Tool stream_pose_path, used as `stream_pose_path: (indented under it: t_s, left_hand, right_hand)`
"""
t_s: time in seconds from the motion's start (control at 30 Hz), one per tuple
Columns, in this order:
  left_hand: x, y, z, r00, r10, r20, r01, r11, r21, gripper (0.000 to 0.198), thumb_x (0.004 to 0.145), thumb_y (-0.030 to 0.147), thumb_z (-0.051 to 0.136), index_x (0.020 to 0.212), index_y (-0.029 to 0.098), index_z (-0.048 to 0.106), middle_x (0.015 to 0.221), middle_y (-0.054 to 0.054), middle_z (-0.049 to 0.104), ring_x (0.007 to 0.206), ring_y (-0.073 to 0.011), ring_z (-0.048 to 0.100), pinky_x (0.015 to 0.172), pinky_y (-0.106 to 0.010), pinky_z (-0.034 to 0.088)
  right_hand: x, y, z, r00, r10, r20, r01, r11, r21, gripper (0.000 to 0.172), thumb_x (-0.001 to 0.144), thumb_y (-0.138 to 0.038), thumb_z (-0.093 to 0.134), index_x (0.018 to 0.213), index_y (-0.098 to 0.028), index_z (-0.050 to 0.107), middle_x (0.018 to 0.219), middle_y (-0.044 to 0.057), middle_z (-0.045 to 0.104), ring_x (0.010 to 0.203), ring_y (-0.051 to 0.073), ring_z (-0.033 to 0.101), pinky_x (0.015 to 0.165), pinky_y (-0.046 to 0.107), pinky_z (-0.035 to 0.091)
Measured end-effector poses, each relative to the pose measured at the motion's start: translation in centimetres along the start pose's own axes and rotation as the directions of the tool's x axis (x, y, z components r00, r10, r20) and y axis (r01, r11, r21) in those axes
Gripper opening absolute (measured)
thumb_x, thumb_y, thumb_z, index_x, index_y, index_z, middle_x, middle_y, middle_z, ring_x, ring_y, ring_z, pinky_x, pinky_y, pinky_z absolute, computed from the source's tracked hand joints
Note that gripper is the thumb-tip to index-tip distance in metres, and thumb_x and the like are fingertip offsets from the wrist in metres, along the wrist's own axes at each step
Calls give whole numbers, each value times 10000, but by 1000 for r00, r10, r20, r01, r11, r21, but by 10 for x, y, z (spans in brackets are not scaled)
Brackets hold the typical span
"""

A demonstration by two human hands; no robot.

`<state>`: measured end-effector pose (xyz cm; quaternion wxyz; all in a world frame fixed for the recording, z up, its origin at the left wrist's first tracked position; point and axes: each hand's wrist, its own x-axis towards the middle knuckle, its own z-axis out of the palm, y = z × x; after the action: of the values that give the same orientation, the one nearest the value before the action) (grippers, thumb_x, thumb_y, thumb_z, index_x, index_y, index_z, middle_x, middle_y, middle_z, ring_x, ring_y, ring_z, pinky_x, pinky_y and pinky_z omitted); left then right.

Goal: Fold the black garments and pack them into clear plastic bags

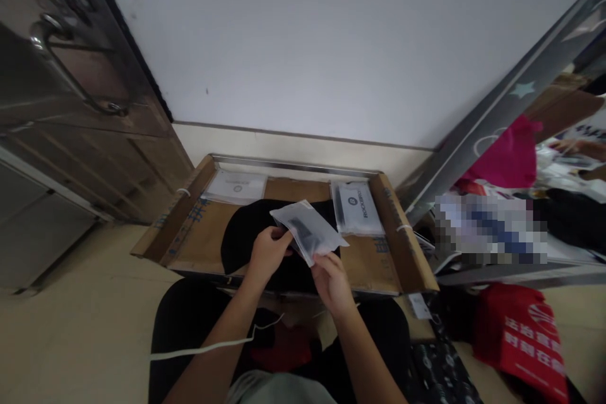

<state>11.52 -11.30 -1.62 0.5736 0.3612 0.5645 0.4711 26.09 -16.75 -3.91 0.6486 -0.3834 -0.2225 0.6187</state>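
Note:
A frosted plastic bag (312, 222) with something dark inside is held up at a tilt over the cardboard. My left hand (269, 254) has its fingers closed on the bag's left edge, some fingertips hidden behind it. At the near right corner, my right hand (331, 278) pinches the bag between thumb and fingers. Beneath both hands lies a piece of black cloth (241, 233), spread across the middle of a shallow cardboard tray (189, 243). Flat at the tray's far left is a pale bag (237, 188); another printed bag (358, 209) lies at the far right.
The tray has raised side walls, with a white wall (284, 44) behind it. A metal door (95, 76) stands left. To the right are a cluttered shelf (563, 268) and a red bag (525, 334) below. A white cord (203, 350) crosses my left forearm.

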Motion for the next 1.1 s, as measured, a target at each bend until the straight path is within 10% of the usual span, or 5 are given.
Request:
stream_pose_path:
  t_s: [0.27, 0.57, 0.87, 1.1]
  left_hand:
    - [1, 16, -1, 962, -184, 203, 230, 944, -236, 459, 641, 523, 891, 777, 115, 729, 835, -131, 755, 712, -207, 702, 627, -317, 594]
    - [8, 22, 11, 953, -176, 245, 260, 890, -374, 271, 607, 208, 891, 810, 97, 749, 805, -111, 760, 684, -189, 690, 681, -298, 579]
    - [2, 28, -6, 933, -239, 269, 311, 912, -267, 180, 648, 117, 699, 826, 143, 693, 825, -56, 725, 712, -171, 670, 606, -276, 578]
    - [-18, 30, -18, 778, -354, 519, 429, 903, -28, 260, 714, 189, 737, 958, 137, 665, 787, -73, 723, 585, -216, 697, 431, -310, 570]
  right_hand:
    - [1, 8, -11, 995, -67, 70, 81, 971, -227, 107, 617, -262, 786, 589, -235, 686, 606, -12, 618, 671, 189, 537, 700, 353, 440]
    - [1, -5, -25, 987, -102, 124, 148, 871, -468, 67, 616, -230, 728, 579, -216, 674, 597, -16, 608, 629, 165, 505, 643, 307, 433]
    - [4, -5, -19, 997, -49, -64, 40, 991, -128, 203, 563, -196, 722, 445, -193, 557, 482, -61, 457, 529, 90, 410, 544, 233, 367]
    - [23, -18, -26, 943, -60, -327, 70, 997, 18, 144, 568, -224, 746, 587, -186, 609, 578, -49, 588, 539, 95, 529, 504, 201, 447]
